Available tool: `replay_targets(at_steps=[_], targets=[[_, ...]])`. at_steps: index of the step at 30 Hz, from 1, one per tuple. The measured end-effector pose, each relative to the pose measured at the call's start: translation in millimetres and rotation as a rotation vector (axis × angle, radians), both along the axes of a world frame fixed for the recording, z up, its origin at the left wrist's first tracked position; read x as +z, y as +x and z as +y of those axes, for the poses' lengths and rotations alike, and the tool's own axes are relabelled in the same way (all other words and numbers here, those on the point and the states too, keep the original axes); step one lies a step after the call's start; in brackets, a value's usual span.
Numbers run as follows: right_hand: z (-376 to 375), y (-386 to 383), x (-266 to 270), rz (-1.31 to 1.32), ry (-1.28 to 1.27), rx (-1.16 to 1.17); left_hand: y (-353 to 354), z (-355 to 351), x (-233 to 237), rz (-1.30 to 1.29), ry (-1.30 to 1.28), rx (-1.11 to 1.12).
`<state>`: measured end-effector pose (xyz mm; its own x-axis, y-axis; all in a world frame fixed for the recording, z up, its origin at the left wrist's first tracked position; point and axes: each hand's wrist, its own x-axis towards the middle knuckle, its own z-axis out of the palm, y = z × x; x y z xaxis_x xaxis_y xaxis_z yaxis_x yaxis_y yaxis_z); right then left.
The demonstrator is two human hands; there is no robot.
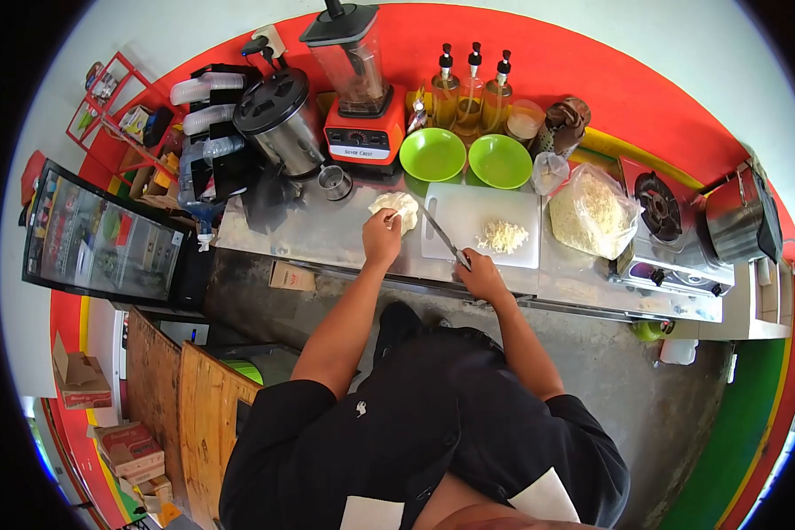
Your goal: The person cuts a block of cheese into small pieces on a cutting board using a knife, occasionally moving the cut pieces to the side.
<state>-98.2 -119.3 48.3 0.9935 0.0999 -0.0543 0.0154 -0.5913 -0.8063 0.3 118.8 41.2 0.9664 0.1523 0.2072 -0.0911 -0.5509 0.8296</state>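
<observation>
Gripping pale lump in left hand beside cutting board; clutching knife in right hand, blade over board.

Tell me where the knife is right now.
In the head view, the knife is in the right hand, blade slanting over the left edge of the white cutting board, between the pale lump in the left hand and the shredded pile.

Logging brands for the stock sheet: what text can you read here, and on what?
"SILVER CREST": on the blender base.
Fridge door: print too blurred to read.
Boxes on the floor: print too small to read.
</observation>
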Motion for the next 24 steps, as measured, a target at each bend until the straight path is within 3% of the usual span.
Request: replay_targets(at_steps=[5, 8, 11, 13, 15, 24], targets=[[-7.9, -7.9, -1.7, -0.011, 0.025, -0.075, -9.8, -31.0, 10.0, 0.102, -0.136, -0.218], [-18.2, -17.0, -3.6, 0.05, 0.008, -0.15, -16.5, -56.7, 9.3, 0.388, -0.51, -0.459], [-28.1, -24.9, -12.2, 0.062, -0.014, -0.243, -27.9, -76.8, 7.7, 0.461, -0.435, -0.483], [-32.0, -29.5, -14.2, 0.055, -0.048, -0.309, -27.3, -77.3, -18.7, 0.449, -0.384, -0.485], [-34.7, -33.9, -16.9, 0.04, -0.077, -0.317, -28.5, -74.0, -30.3, 0.492, -0.077, -0.351], [-25.8, -46.0, -20.5, 0.0, -0.037, -0.176, -36.9, -64.3, -25.7, 0.562, -0.105, -0.211]])
